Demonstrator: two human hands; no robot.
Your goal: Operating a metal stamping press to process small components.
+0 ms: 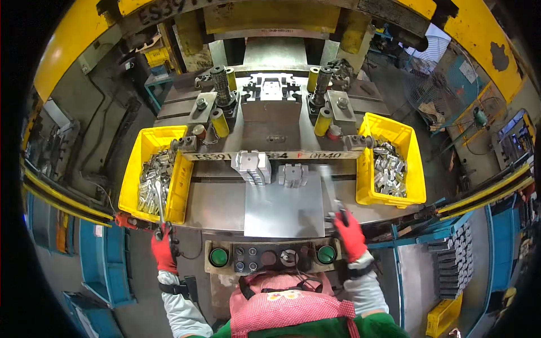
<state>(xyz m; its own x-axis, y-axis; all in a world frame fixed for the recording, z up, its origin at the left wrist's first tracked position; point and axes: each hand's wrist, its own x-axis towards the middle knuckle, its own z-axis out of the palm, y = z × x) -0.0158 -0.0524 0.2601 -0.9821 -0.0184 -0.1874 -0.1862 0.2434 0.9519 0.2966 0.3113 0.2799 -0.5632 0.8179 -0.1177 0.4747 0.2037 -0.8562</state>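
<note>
My left hand (164, 249), in a red glove, is closed on the dark handle of a slim metal tool (162, 209). The tool's shaft reaches up over the near edge of the left yellow bin (179, 194). In my red-gloved right hand (349, 235) is another long tool with a dark grip (338, 209); its pale upper part is smeared by motion above the bench. Between the hands lies a flat grey metal sheet (276, 217). At its far end stand a taller stack of grey metal pieces (253, 167) and a lower stack (293, 176).
A press die with upright guide posts (220, 84) stands beyond the stacks. The right yellow bin (418, 169) holds loose metal parts, as does the left one. A control panel with two green buttons (218, 257) sits at the bench's front. Blue racks (101, 262) flank the bench.
</note>
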